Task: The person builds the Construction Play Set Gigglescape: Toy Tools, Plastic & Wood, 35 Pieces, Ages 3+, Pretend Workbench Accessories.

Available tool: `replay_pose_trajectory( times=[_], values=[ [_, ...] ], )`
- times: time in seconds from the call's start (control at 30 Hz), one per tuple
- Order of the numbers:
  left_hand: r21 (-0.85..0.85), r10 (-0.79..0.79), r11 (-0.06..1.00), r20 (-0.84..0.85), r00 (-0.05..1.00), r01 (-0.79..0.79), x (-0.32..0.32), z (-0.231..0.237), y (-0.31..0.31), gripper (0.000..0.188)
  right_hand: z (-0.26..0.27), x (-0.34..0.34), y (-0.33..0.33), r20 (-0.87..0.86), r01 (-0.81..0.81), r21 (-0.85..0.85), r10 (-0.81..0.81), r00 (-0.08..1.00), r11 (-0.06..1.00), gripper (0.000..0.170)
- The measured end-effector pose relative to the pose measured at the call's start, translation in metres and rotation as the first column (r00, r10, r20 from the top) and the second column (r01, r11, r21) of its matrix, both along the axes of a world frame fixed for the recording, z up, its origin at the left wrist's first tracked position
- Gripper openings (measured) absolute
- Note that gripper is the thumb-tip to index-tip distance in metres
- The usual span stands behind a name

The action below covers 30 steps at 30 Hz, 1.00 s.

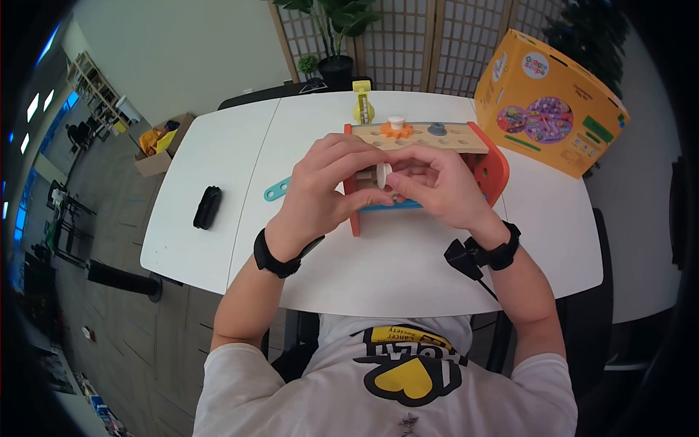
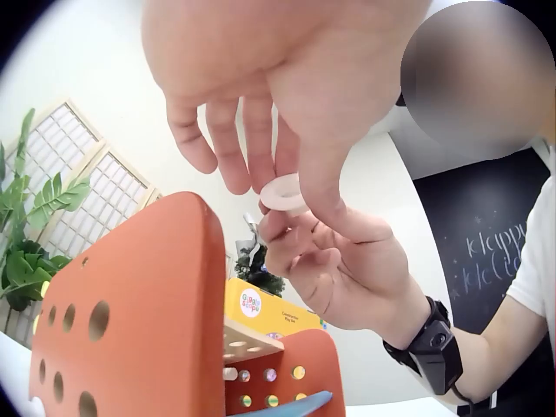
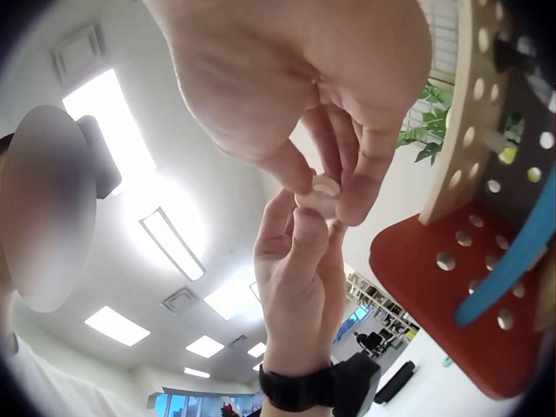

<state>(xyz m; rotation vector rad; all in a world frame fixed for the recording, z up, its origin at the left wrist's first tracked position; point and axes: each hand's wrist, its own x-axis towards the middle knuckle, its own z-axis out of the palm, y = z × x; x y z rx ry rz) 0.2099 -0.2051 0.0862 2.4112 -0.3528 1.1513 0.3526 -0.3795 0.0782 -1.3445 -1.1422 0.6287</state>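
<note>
Between both hands, above the front of a toy workbench (image 1: pixel 477 146), is a small off-white round toy piece (image 1: pixel 383 175) with a disc-like rim. My right hand (image 1: pixel 444 186) pinches it between thumb and fingers, shown closely in the right wrist view, where the piece (image 3: pixel 320 200) sits at the fingertips. My left hand (image 1: pixel 324 178) holds the same piece from the other side, its thumb and fingers around the rim (image 2: pixel 285 192) in the left wrist view. On the bench's wooden top are an orange gear (image 1: pixel 397 131) with a white knob and a grey nut (image 1: pixel 437 129).
A teal strip with holes (image 1: pixel 277 189) lies left of the bench, near a black case (image 1: pixel 207 207). Behind the bench stands a yellow toy piece (image 1: pixel 362 109). A large orange-yellow box (image 1: pixel 542 105) occupies the back right of the white table (image 1: pixel 349 277).
</note>
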Motion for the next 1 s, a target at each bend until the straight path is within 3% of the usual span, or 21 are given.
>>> replay_pose_trajectory(
  times=[0.07, 0.17, 0.27, 0.4, 0.57, 0.73, 0.93, 1.0],
  values=[
    [-0.067, 0.011, 0.998, 0.000, 1.000, -0.010, -0.004, -0.004, 0.001, 0.040, -0.011, 0.005, 0.001, 0.141, 0.043, -0.052, -0.036, 0.989, 0.998, 0.029],
    [-0.358, 0.026, 0.932, -0.082, 0.996, -0.054, -0.006, -0.017, 0.015, 0.028, -0.024, 0.012, 0.007, 0.379, 0.119, -0.175, -0.044, 0.924, 0.977, 0.024],
    [-0.695, 0.056, 0.696, -0.195, 0.979, -0.179, 0.003, -0.042, 0.026, 0.027, -0.034, 0.015, 0.017, 0.454, 0.150, -0.274, -0.009, 0.891, 0.950, 0.020],
    [-0.784, -0.011, 0.509, -0.419, 0.908, -0.355, 0.012, -0.082, 0.039, 0.037, -0.046, 0.025, 0.034, 0.489, 0.180, -0.342, 0.011, 0.872, 0.922, 0.020],
    [-0.715, -0.130, 0.545, -0.588, 0.798, -0.438, 0.013, -0.104, 0.042, 0.042, -0.056, 0.033, 0.057, 0.597, 0.238, -0.462, 0.101, 0.796, 0.854, 0.023],
    [-0.686, -0.095, 0.563, -0.608, 0.788, -0.461, 0.013, -0.104, 0.040, 0.041, -0.060, 0.030, 0.073, 0.627, 0.311, -0.512, 0.100, 0.773, 0.800, 0.025],
    [-0.632, -0.050, 0.616, -0.626, 0.778, -0.469, 0.008, -0.098, 0.033, 0.041, -0.100, 0.048, 0.078, 0.688, 0.303, -0.402, 0.066, 0.723, 0.864, 0.024],
    [-0.634, -0.056, 0.617, -0.626, 0.778, -0.466, 0.009, -0.101, 0.032, 0.041, -0.089, 0.041, 0.073, 0.651, 0.295, -0.414, 0.053, 0.758, 0.861, 0.021]
  ],
)
